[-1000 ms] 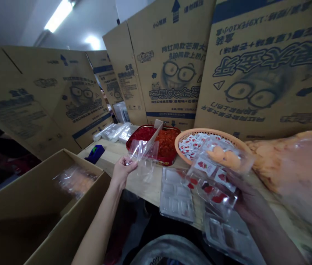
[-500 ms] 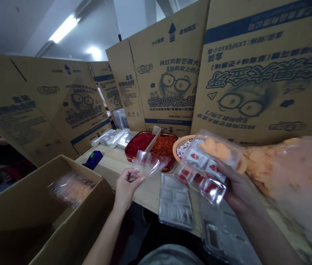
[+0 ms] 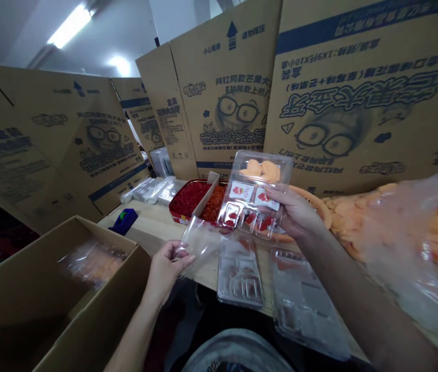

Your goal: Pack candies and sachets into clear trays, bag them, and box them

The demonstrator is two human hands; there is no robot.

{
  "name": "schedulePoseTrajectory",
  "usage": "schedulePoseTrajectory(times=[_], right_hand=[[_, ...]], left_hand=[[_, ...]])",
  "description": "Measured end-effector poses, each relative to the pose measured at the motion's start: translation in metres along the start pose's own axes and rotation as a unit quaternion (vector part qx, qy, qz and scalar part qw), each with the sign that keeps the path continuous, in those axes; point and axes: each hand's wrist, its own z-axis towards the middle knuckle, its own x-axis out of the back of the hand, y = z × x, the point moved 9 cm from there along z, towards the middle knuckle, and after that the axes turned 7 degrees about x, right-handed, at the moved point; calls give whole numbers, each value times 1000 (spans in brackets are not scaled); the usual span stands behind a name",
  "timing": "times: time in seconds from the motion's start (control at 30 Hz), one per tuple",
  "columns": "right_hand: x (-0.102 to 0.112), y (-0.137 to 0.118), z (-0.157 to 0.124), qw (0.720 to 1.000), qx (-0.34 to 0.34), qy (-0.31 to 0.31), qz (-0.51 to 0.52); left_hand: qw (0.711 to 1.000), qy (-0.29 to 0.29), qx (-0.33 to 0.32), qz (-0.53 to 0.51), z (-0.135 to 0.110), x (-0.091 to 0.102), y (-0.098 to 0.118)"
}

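the left hand (image 3: 169,263) pinches a clear plastic bag (image 3: 201,242) near the filled clear compartment tray (image 3: 236,166) that the right hand (image 3: 296,212) grips by its right edge.

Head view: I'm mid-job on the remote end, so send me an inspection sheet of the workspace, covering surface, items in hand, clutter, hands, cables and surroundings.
Surface: pale wooden table, partly covered.
Job's things: filled tray, tilted up, with orange pieces, sachets and red pieces; transparent bag, apparently unfilled.
Clutter: two more trays, divided red tin, orange basket partly hidden, blue tape dispenser, plastic packets, bulging bag of orange pieces.
Hands: left hand pinches the bag; right hand grips the tray.
Cables: nothing seen.
Surroundings: printed cardboard panels, open carton holding a wrapped pack, ceiling light.
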Motion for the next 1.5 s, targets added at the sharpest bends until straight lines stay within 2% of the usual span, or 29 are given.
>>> schedulePoseTrajectory(times=[0.1,0.37,0.57,0.73,0.97,1.13,1.33,1.5], right_hand=[[3,3,0,1000,-8,-13,-8],[24,3,3,999,-29,6,-28],[19,2,1,999,-34,-8,-30],[17,5,2,999,-34,-26,-29],[-3,21,1,992,-67,-94,-41],[-25,37,1,986,-90,-134,-32],[-36,57,-3,988,-93,-121,2],[-44,66,-8,989,-91,-113,18]], left_hand=[[1000,-11,1,5,0,-1,2],[1000,-12,8,5,2,-3,2],[1000,-19,21,-3,0,-7,5],[998,-60,21,16,-2,-14,7],[993,-110,40,15,-4,-29,4],[976,-187,110,-23,-8,-48,-13],[947,-264,174,-54,-18,-63,-27],[938,-261,195,-117,-13,-64,-27]])
